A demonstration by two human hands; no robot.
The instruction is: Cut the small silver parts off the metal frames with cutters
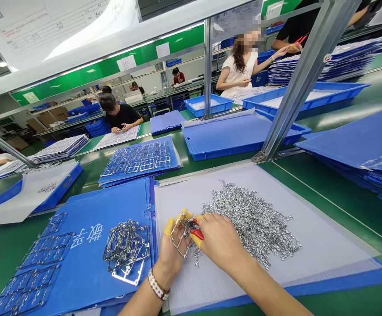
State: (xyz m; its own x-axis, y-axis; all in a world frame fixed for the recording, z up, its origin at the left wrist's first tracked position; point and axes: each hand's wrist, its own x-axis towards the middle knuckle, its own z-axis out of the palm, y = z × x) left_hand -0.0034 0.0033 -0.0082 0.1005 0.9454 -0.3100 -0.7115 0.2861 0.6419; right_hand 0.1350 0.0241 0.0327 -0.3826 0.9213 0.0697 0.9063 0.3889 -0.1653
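My left hand [169,259], with yellow finger covers, is closed on a small chrome sprue frame [174,240] held upright over the white sheet [322,245]. In my right hand [224,240], also with yellow finger covers, are red-handled nippers [197,234]. Their jaws are at the frame, and my fingers partly hide them. Just beyond both hands spreads a large pile of small shiny metallic pieces [250,215]. To the left, a heap of sprue frames [127,245] rests on a blue board [85,272].
More sprue frames [34,285] lie along the board's left edge. Behind stand a stack with rows of frames [138,156] and a blue tray [224,151]. A slanted metal post [288,96] rises at the right. Several people work across the bench, including a person in white [239,72].
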